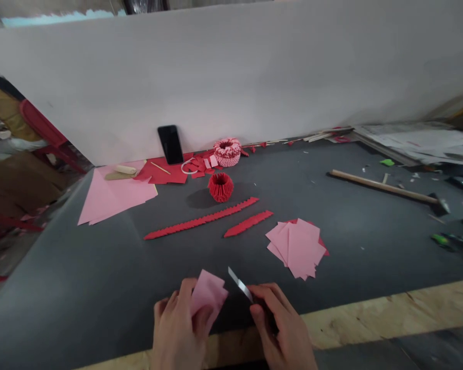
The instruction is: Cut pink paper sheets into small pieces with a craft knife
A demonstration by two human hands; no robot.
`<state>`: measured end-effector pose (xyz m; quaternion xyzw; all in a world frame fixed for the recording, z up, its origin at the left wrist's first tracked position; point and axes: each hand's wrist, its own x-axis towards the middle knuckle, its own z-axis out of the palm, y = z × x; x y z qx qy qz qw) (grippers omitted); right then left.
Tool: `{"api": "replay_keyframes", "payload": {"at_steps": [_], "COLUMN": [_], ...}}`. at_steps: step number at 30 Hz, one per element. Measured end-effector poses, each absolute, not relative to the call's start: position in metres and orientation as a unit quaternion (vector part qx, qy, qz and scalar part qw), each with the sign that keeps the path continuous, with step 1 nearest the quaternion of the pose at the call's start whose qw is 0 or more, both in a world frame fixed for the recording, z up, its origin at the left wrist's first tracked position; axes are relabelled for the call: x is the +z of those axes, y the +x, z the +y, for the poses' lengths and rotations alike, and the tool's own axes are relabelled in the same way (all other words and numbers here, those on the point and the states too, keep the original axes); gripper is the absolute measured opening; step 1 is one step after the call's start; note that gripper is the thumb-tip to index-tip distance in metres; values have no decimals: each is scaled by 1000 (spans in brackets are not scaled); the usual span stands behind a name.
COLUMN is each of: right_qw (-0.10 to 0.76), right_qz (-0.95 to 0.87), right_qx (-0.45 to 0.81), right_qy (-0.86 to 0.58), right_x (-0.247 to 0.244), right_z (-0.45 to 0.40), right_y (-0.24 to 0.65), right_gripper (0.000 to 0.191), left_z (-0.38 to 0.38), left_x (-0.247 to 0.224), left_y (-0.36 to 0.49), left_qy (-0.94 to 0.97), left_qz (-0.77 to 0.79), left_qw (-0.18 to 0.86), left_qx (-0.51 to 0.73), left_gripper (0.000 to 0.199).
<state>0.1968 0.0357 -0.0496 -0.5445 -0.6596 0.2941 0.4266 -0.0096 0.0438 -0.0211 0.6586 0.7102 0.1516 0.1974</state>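
Near the table's front edge, my left hand (179, 326) pinches a few folded pieces of pink paper (209, 290) between thumb and fingers. Just to its right, my right hand (280, 324) is closed around a utility knife (239, 283), the blade pointing up and left, apart from the paper. A fanned pile of pink paper pieces (299, 246) lies to the right, with some red paper under it. Two red folded paper strips, a long one (200, 221) and a short one (248, 224), lie ahead of my hands. Behind them stands a small red pleated paper vase (220, 187).
A pink and red paper ring (227, 152) sits by the white board (231, 77), near a leaning phone (171, 144). Pink sheets (113, 192) lie left on the dark table (100, 277). A hammer (386, 188) and stacked papers (424, 141) are at right.
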Motion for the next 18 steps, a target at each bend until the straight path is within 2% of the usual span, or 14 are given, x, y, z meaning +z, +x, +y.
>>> {"api": "replay_keyframes", "payload": {"at_steps": [2,4,7,10,13,15,16,18], "right_qw": [444,459,463,448,418,364,316,245], "right_qz": [-632,-591,-520,-483,-478,-483,-490,-494], "right_qx": [356,420,468,455,373,276,245,180], "right_qy": [-526,-513,-544,-599,-677,-747,-774,-815], "right_x": [-48,-42,-30,-22,-24,-30,-34,-42], "right_z": [37,38,42,51,65,76,81,89], "right_y": [193,186,173,180,224,264,283,311], "right_gripper": [36,48,33,38,40,48,49,46], "left_z": [50,54,52,56,89,137,168,239], "left_x": [-15,-10,-9,-4,17,36,44,54], "left_y": [-5,6,23,20,-6,-30,-42,-61], "left_qy": [608,533,459,451,484,531,560,554], "left_qz": [688,656,595,545,562,608,631,664], "left_qw": [327,437,529,575,547,457,379,287], "left_qx": [223,307,394,411,388,374,380,411], "left_gripper": [17,25,33,37,37,33,35,52]}}
